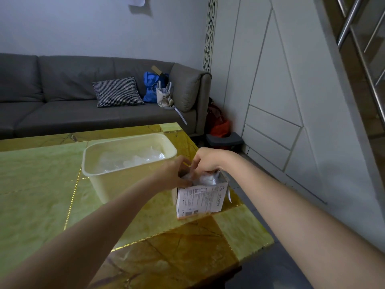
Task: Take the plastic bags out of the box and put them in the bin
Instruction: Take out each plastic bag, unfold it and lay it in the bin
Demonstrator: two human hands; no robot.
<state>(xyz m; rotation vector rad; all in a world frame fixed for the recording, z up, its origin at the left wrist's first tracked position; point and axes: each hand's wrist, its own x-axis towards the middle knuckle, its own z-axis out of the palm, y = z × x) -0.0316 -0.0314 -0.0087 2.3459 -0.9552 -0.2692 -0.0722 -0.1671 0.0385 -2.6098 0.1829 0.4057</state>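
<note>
A living room in dim light, with a glossy worktop [41, 184] of green and brown marble squares, joined by thin gold lines. Two bare forearms come from the near edge and meet over one small box [200, 200]. The box is white printed cardboard, upright, open on top, and stands near the right edge of the worktop. Inside it are crumpled clear plastic bags [205, 179]; how many are there, I cannot tell.

The left hand [174, 173] is at the left side of the box opening, fingers curled down into it and on the bags. The right hand [205, 160] comes from above the far rim, its fingers bent down into the opening and pinching the plastic. Both hands touch the bags, which are still inside the box.

Just beside the box, to its left and a little farther, stands one bin [100, 182], a cream plastic tub with rounded corners and a thick rim. Some clear plastic bags lie already on its bottom; their number is not clear.

Behind the worktop is one long grey fabric sofa [62, 109]. On it lie one checked pillow [117, 91], one blue bag [151, 87] and one pale handbag [164, 94]. On the right are white wall panels [281, 90] with angled grooves.
</note>
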